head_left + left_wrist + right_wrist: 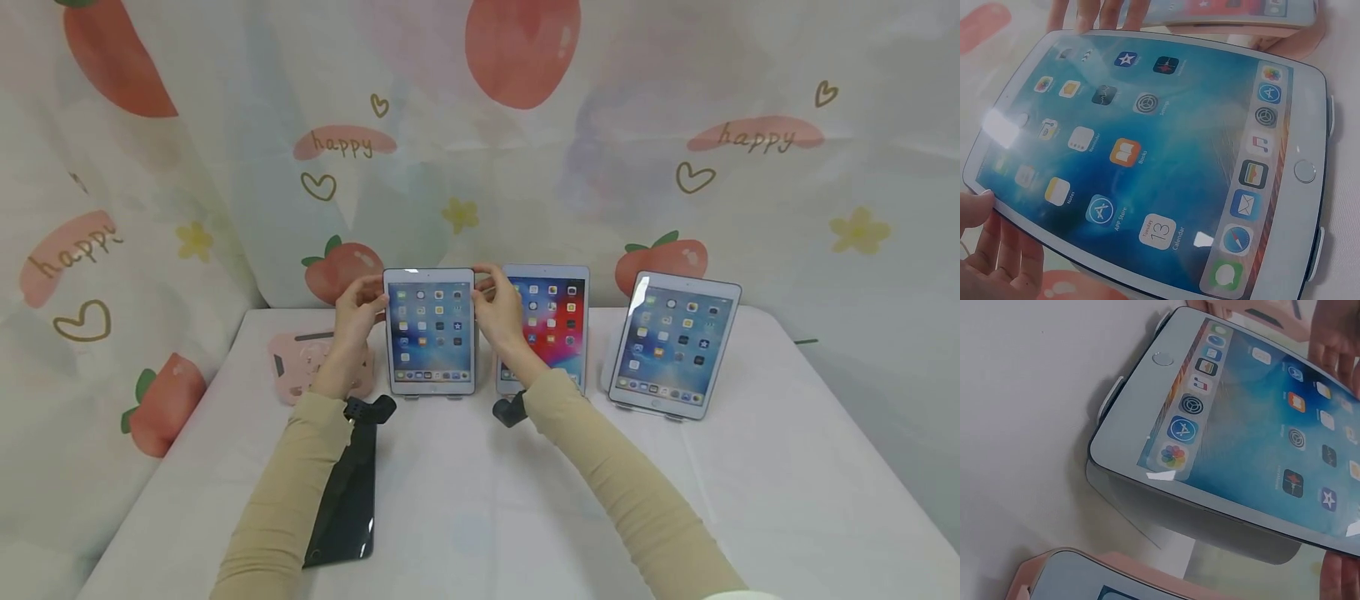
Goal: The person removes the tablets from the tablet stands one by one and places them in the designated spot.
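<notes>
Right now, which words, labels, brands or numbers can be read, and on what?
"happy": three times on the backdrop, leftmost ending unclear
"Tuesday": calendar icon, held tablet
"13": same icon
"Calendar": same tablet
"APP Store": same tablet
"Notes": same tablet
"Books": same tablet
"Settings": same tablet
"Reminder": same tablet, ending blurred
Too small or blurred: remaining labels, including those on the red-screened tablet and rightmost tablet.
No brand readable.

pink case (291, 365), L | blk tablet (351, 504) on wht cloth (457, 492) | fruit-print bkdrop (525, 187)
</notes>
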Demonstrator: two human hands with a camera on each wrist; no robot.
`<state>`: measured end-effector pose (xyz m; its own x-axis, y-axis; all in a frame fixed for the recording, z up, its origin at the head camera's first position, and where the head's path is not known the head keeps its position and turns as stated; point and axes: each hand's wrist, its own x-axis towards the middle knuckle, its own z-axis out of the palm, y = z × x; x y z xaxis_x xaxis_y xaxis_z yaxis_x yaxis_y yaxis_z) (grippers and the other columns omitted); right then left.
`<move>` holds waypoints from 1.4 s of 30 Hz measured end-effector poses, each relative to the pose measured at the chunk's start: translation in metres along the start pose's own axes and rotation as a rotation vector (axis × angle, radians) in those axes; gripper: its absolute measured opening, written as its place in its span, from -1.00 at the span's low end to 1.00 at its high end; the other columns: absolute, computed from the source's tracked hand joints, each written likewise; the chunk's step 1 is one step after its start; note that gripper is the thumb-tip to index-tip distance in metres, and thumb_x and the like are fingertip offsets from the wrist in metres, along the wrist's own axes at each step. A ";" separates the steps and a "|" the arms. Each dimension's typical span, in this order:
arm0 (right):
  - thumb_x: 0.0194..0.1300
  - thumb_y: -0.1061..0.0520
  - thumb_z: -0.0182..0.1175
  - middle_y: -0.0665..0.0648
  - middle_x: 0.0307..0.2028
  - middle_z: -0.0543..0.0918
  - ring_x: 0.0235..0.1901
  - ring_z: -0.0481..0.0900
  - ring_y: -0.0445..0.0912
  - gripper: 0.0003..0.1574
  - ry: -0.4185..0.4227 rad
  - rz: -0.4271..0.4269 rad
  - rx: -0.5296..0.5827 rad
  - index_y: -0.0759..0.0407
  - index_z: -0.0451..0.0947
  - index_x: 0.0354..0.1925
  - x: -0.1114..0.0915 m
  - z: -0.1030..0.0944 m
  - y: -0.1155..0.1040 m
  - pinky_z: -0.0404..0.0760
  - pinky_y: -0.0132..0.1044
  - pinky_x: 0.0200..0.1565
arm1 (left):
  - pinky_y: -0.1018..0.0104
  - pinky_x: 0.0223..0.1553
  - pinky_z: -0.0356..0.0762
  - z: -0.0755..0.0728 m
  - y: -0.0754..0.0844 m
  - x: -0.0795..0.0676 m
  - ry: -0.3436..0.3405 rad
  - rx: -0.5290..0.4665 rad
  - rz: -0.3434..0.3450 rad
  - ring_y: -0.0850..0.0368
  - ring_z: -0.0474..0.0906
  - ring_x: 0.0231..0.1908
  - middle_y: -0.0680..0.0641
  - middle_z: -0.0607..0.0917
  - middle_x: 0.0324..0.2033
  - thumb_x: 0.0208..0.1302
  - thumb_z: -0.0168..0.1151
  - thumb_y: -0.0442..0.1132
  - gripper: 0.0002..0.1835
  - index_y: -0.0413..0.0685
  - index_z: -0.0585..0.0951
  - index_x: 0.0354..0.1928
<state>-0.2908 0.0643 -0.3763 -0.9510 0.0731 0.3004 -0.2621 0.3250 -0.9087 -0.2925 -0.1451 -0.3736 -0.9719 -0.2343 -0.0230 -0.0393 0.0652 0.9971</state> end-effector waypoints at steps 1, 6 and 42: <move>0.37 0.26 0.08 0.18 -0.16 0.56 -0.22 0.50 -0.02 -0.57 -0.002 -0.002 0.003 0.02 0.44 0.17 0.000 0.000 -0.001 0.54 -0.40 -0.27 | 0.14 0.15 0.53 0.000 0.000 -0.001 0.005 -0.006 -0.001 0.14 0.44 -0.12 0.06 0.49 -0.21 0.37 0.09 -0.34 -0.65 0.03 0.52 0.17; 0.37 0.27 0.09 0.18 -0.17 0.56 -0.23 0.49 -0.01 -0.59 -0.013 -0.011 0.012 0.02 0.44 0.16 -0.004 0.000 -0.007 0.53 -0.39 -0.28 | 0.19 0.12 0.53 -0.004 -0.001 -0.007 0.021 -0.024 0.010 0.19 0.44 -0.14 0.11 0.49 -0.22 0.37 0.10 -0.32 -0.67 0.02 0.52 0.14; 0.27 0.36 0.16 0.29 -0.28 0.55 -0.34 0.59 0.19 -0.60 -0.083 0.055 0.114 0.19 0.52 0.08 -0.051 -0.020 -0.012 0.71 0.00 -0.29 | 0.46 -0.13 0.55 -0.026 -0.009 -0.076 -0.064 0.019 0.010 0.21 0.47 -0.20 0.08 0.47 -0.22 0.36 0.11 -0.35 -0.62 -0.03 0.47 0.20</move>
<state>-0.2358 0.0758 -0.3749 -0.9736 0.0079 0.2281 -0.2212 0.2136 -0.9516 -0.2124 -0.1527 -0.3791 -0.9850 -0.1714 -0.0181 -0.0332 0.0857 0.9958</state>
